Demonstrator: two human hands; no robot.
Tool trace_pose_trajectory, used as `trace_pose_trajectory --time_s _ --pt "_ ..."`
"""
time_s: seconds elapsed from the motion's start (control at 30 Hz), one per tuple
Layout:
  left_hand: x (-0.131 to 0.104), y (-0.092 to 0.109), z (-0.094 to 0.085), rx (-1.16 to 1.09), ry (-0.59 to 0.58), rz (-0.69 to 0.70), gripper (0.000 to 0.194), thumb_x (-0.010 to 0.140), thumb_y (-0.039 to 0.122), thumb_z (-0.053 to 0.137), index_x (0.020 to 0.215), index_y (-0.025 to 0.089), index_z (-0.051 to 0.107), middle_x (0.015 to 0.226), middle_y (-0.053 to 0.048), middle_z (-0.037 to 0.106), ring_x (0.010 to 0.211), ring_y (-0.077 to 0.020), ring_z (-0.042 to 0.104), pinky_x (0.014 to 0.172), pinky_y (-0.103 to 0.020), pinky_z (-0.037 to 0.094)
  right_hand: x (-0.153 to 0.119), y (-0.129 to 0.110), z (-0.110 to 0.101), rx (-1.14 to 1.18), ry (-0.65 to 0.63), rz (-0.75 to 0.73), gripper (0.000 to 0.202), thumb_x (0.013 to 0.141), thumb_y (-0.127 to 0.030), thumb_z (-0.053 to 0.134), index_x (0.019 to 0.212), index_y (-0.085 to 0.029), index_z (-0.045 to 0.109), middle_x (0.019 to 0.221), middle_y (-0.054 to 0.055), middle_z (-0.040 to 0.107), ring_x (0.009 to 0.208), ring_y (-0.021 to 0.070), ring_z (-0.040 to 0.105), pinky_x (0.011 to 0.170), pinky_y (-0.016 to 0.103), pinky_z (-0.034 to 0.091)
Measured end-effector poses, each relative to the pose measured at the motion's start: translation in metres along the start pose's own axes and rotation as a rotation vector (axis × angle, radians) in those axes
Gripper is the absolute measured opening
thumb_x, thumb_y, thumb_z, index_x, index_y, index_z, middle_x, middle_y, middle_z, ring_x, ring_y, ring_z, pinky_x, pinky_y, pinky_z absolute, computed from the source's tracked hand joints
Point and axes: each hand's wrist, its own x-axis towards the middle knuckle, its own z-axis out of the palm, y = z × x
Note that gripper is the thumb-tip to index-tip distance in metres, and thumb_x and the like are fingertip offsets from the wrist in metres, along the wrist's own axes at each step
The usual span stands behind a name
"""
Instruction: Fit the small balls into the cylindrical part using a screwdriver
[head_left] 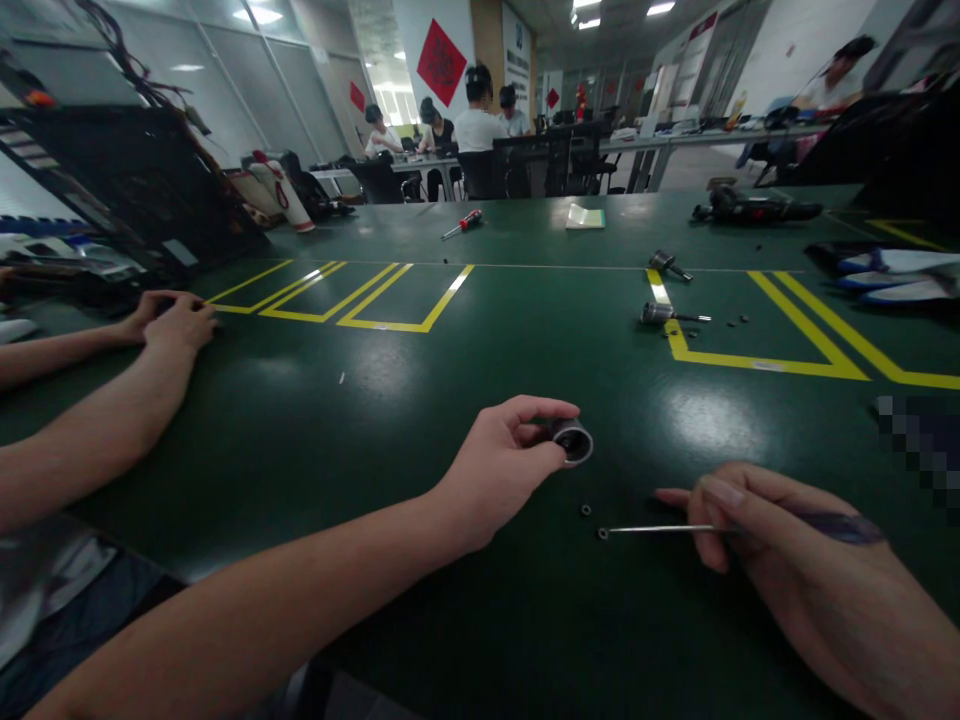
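Note:
My left hand (487, 475) pinches a short, dark grey metal cylinder (576, 446) between thumb and fingers, its hollow end turned toward me. It is held just above the green table. In my right hand (795, 560) is a thin screwdriver (660, 529), its dark translucent handle partly covered by the palm. The shaft points left, and its tip meets a small metal ring (602, 535) on the table. A second small ring (586, 510) lies slightly farther away, below the cylinder.
Two metal parts with shafts (660, 314) and several tiny pieces lie around a yellow-taped area (765, 365). Farther back are a red-handled screwdriver (463, 224), a notepad (585, 217) and a black power tool (757, 207). A co-worker's hands (180, 320) rest at the left.

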Motion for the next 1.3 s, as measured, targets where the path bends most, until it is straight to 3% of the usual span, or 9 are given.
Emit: trace_pose_trajectory --time_s 0.3,0.4,0.53,0.63,0.8,0.93,1.07,1.17,1.3 --pt "0.001 -0.001 0.001 -0.020 0.003 -0.021 0.034 0.067 0.005 0.063 0.099 0.015 0.062 0.083 -0.002 0.069 0.081 -0.0143 0.064 0.084 -0.034 0.047 -0.005 0.013 -0.011 -0.289 -0.074 -0.105 0.041 0.083 -0.048 0.047 0.052 -0.022 0.057 0.052 0.001 0.060 0.050 0.0145 0.056 0.047 0.024 0.049" --pt "0.001 -0.002 0.001 -0.024 0.005 -0.014 0.034 0.067 0.005 0.062 0.100 0.015 0.062 0.082 -0.003 0.069 0.080 -0.0144 0.064 0.082 -0.034 0.048 -0.012 0.013 -0.010 -0.514 -0.078 -0.376 0.033 0.085 -0.038 0.047 0.058 -0.022 0.057 0.060 0.000 0.062 0.056 0.0157 0.060 0.052 0.025 0.051" --pt "0.001 -0.003 0.001 -0.045 -0.001 -0.002 0.035 0.067 0.003 0.062 0.100 0.015 0.063 0.085 -0.003 0.069 0.081 -0.0141 0.064 0.083 -0.032 0.048 -0.023 0.013 0.006 -0.697 -0.137 -0.858 0.027 0.084 -0.014 0.046 0.060 -0.022 0.057 0.054 -0.004 0.057 0.050 0.0108 0.055 0.087 0.035 0.048" --pt "0.001 -0.003 0.001 -0.049 0.006 -0.006 0.036 0.066 0.003 0.063 0.100 0.015 0.063 0.087 -0.003 0.069 0.083 -0.0147 0.064 0.083 -0.033 0.048 -0.028 0.014 0.016 -0.742 -0.105 -1.025 0.032 0.084 -0.006 0.042 0.061 -0.021 0.059 0.053 -0.005 0.059 0.051 0.0095 0.055 0.095 0.037 0.041" --pt "0.000 -0.002 0.003 -0.036 0.010 -0.001 0.036 0.067 0.002 0.062 0.100 0.014 0.063 0.086 -0.004 0.070 0.083 -0.0150 0.065 0.084 -0.034 0.048 -0.030 0.011 0.016 -0.743 -0.012 -1.082 0.025 0.085 -0.010 0.046 0.070 -0.021 0.062 0.065 -0.003 0.068 0.064 0.0108 0.063 0.097 0.034 0.039" --pt "0.000 -0.002 0.004 -0.038 0.000 0.001 0.034 0.067 0.000 0.061 0.098 0.014 0.063 0.085 -0.003 0.070 0.084 -0.0145 0.065 0.085 -0.032 0.049 -0.028 0.008 0.013 -0.781 -0.038 -1.069 0.021 0.085 -0.013 0.047 0.077 -0.022 0.064 0.073 -0.002 0.071 0.073 0.0123 0.066 0.100 0.035 0.036" --pt "0.002 -0.003 0.002 -0.022 -0.011 -0.002 0.035 0.068 0.000 0.061 0.099 0.014 0.063 0.086 -0.003 0.070 0.084 -0.0138 0.066 0.085 -0.031 0.049 -0.024 0.005 0.009 -0.687 -0.036 -1.048 0.018 0.078 -0.011 0.051 0.068 -0.023 0.060 0.061 -0.006 0.066 0.060 0.0104 0.063 0.102 0.034 0.035" --pt "0.003 -0.003 0.001 -0.011 -0.017 0.005 0.035 0.068 0.001 0.062 0.100 0.015 0.063 0.089 -0.003 0.070 0.086 -0.0136 0.066 0.086 -0.030 0.049 -0.021 0.005 0.001 -0.619 -0.103 -0.924 0.016 0.079 -0.014 0.050 0.067 -0.023 0.055 0.057 -0.007 0.060 0.055 0.0094 0.061 0.101 0.031 0.038" --pt "0.002 -0.002 0.002 0.001 -0.010 0.002 0.034 0.068 0.001 0.062 0.100 0.014 0.063 0.090 -0.003 0.070 0.087 -0.0137 0.066 0.087 -0.030 0.049 -0.017 0.012 -0.007 -0.607 -0.067 -0.642 0.016 0.086 -0.028 0.047 0.073 -0.024 0.055 0.068 -0.004 0.064 0.079 0.0143 0.067 0.099 0.030 0.042"
